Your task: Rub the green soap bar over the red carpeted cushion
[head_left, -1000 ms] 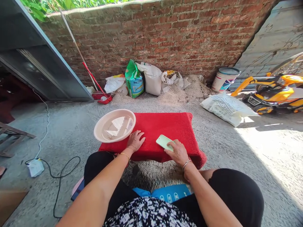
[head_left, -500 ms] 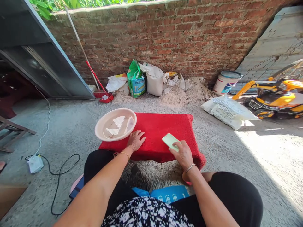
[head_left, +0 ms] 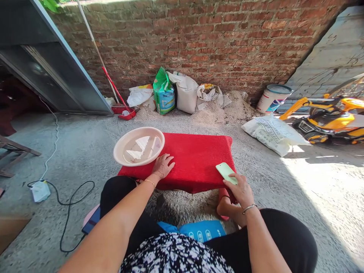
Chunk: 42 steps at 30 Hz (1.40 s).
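The right hand point(head_left: 241, 189) pinches a pale green phone point(head_left: 225, 170) between thumb and fingers. The left hand point(head_left: 163, 166), fingers loosely spread, rests on red cloth point(head_left: 197, 155).

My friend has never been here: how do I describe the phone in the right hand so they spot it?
Find the brick wall, then the red cloth in front of it. At the cloth's near right corner, the right hand holds the phone by one end. It is flat and pale green, unlike the round, pinkish basin at the cloth's left end.
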### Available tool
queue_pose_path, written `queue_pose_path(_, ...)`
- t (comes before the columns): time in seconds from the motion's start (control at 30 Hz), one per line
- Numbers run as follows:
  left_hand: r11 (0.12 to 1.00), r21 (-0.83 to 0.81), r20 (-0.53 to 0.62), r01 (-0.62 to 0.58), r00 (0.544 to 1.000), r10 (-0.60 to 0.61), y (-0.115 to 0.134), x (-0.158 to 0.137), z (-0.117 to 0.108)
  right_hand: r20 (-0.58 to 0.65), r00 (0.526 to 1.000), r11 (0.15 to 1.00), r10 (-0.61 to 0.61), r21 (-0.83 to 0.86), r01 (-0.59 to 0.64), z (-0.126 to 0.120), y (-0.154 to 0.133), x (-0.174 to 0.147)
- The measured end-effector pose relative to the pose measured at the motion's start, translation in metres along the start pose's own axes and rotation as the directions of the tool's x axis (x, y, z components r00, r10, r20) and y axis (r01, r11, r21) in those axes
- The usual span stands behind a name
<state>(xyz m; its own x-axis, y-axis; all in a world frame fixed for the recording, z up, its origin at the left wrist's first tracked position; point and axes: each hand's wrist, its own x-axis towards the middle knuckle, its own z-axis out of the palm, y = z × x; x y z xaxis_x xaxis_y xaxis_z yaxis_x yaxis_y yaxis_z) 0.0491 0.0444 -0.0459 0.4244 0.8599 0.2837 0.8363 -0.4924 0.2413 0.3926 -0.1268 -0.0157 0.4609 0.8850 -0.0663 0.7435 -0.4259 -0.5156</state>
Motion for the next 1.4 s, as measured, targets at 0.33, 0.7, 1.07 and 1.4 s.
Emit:
queue_pose_path(0.33, 0.999, 0.042, 0.01, -0.01, 1.0, 0.009, 0.001, 0.0, -0.004, -0.008, 0.994, 0.919, -0.108, -0.383, 0.097, 0.004, -0.027, 0.0)
queue_pose_path(0.7, 0.998, 0.052, -0.024, -0.025, 0.999, 0.027, -0.001, 0.001, -0.001, 0.008, 0.983, 0.891, -0.182, -0.422, 0.169, 0.016, -0.063, 0.009)
queue_pose_path(1.07, 0.998, 0.05, -0.03, -0.032, 0.999, 0.034, -0.003, 0.001, 0.002, 0.1, 0.914, 0.841, -0.394, -0.363, 0.402, 0.049, -0.106, -0.008)
queue_pose_path(1.4, 0.999, 0.007, -0.043, -0.042, 0.998, 0.042, -0.002, 0.0, -0.001, -0.093, 0.995, 0.9, -0.027, -0.435, -0.016, -0.004, -0.036, 0.016)
